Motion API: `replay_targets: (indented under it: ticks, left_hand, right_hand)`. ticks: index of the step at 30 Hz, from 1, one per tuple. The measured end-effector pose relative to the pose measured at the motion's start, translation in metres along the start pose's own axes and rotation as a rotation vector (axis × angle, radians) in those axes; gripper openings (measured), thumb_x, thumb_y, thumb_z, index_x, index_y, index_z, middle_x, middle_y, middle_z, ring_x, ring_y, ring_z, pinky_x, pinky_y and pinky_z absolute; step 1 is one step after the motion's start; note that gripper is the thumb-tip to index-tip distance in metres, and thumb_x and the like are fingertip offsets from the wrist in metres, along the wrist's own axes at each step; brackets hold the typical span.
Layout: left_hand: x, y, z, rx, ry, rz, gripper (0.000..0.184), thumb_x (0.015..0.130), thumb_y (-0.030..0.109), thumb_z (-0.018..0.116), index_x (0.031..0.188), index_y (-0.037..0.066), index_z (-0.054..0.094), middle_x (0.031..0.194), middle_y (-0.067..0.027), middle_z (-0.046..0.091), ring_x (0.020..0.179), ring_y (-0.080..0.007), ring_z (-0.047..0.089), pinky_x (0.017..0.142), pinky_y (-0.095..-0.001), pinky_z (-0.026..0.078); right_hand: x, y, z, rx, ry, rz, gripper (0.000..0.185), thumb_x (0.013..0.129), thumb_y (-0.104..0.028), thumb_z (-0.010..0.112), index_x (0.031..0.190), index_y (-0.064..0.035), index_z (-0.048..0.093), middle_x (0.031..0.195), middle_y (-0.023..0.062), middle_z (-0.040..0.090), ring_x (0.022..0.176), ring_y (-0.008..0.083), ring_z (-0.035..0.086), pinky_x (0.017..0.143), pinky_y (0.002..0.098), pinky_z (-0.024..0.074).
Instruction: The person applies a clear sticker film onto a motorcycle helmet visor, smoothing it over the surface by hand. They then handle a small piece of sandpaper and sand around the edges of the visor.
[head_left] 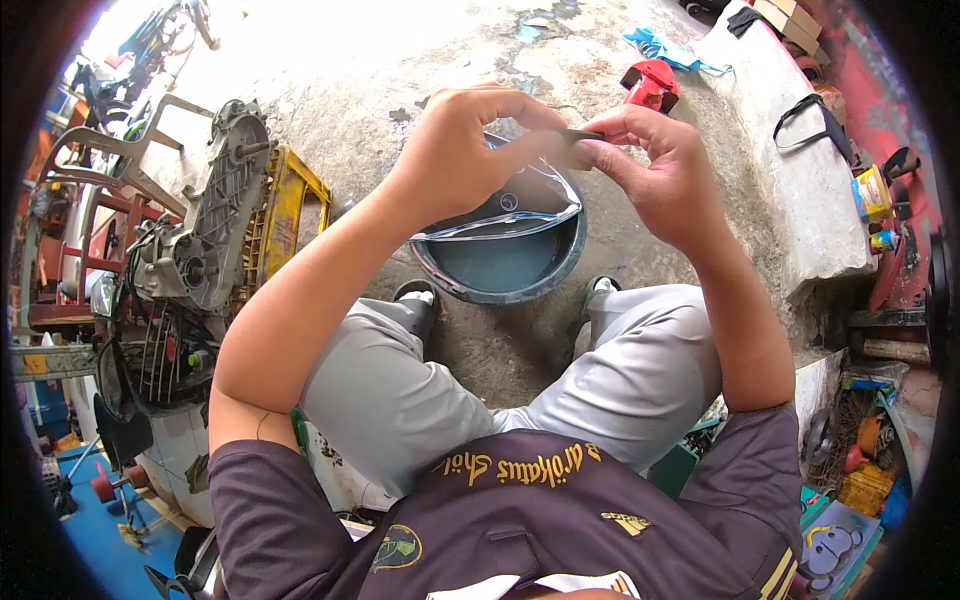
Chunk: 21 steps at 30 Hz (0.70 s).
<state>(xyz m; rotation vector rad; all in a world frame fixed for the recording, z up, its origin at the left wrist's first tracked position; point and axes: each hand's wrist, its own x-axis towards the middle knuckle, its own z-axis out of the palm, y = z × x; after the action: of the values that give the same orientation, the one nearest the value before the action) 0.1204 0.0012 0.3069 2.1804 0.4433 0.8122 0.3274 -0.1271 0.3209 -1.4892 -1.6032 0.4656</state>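
Both my hands are raised in front of me above a dark round tub of greyish water. My right hand pinches a small dark strip between thumb and fingers. From the other side, my left hand closes on the same strip, its thumb and fingertips smeared by motion. What the strip is made of I cannot tell. Below the hands, a dark flat sheet with a round mark and a shiny, clear-looking edge lies in or across the tub, partly covered by my left hand.
To the left stand a metal engine casing, a yellow crate and a chair frame. Ahead on the concrete floor lie a red part and a blue cloth. A concrete ledge runs along the right.
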Motion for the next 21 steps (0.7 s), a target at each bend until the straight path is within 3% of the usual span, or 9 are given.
replay_targets:
  ticks: [17,21]
  left_hand:
    - [0.0,0.001,0.003,-0.064,0.004,0.021,0.019,0.092,0.012,0.081,0.11,0.005,0.082,0.106,-0.0089,0.081,0.101,-0.0166,0.073,0.097,-0.033,0.055]
    - [0.0,0.003,0.002,-0.068,-0.007,0.004,0.018,0.093,0.011,0.08,0.109,0.005,0.082,0.105,-0.0084,0.081,0.1,-0.016,0.073,0.096,-0.0329,0.055]
  right_hand:
    - [0.0,0.013,0.0,0.039,0.012,-0.064,0.014,0.093,-0.01,0.08,0.103,-0.0011,0.08,0.1,0.007,0.076,0.093,0.0159,0.072,0.088,0.0326,0.0559]
    - [0.001,0.021,0.001,0.303,-0.041,0.055,0.012,0.096,-0.009,0.078,0.104,0.0008,0.079,0.1,0.0044,0.075,0.093,0.0124,0.071,0.086,0.0299,0.0571]
